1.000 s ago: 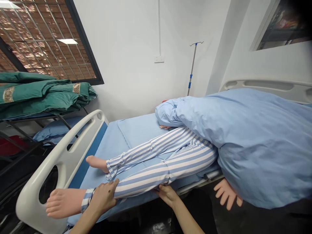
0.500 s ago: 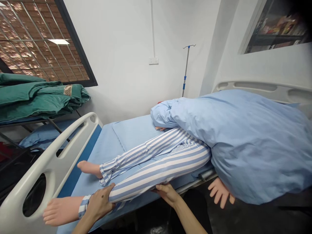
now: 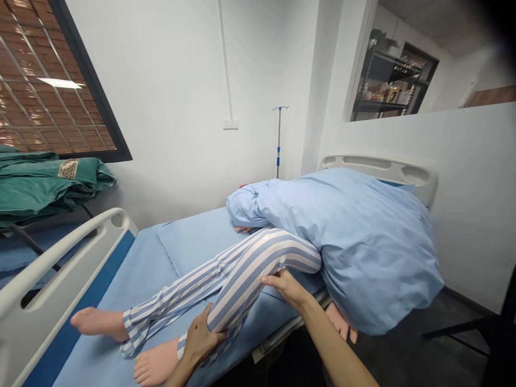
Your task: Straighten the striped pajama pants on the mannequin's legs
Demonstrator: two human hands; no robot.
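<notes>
A manikin's legs in blue-and-white striped trousers [image 3: 253,263] lie on the blue-sheeted bed [image 3: 201,228]. The near leg is bent, its knee raised off the mattress. My left hand [image 3: 200,334] is wrapped round its lower leg, just above the bare near foot [image 3: 155,363]. Under the knee, my right hand [image 3: 288,287] grips the striped leg with the thumb on top; its other fingers are partly hidden. The far leg lies straight, with its bare foot [image 3: 99,322] near the footboard. A blue quilt [image 3: 363,231] covers the upper body.
The bed's footboard [image 3: 68,263] stands left and the headboard [image 3: 387,164] at the far right. A manikin hand [image 3: 338,320] hangs over the near edge below the quilt. An IV pole [image 3: 278,140] stands behind; green folded bedding [image 3: 52,183] lies on the left.
The near leg has gone from almost straight to bent, its knee lifted and its foot drawn toward the hips. Both my hands moved with it. The camera view has swung right.
</notes>
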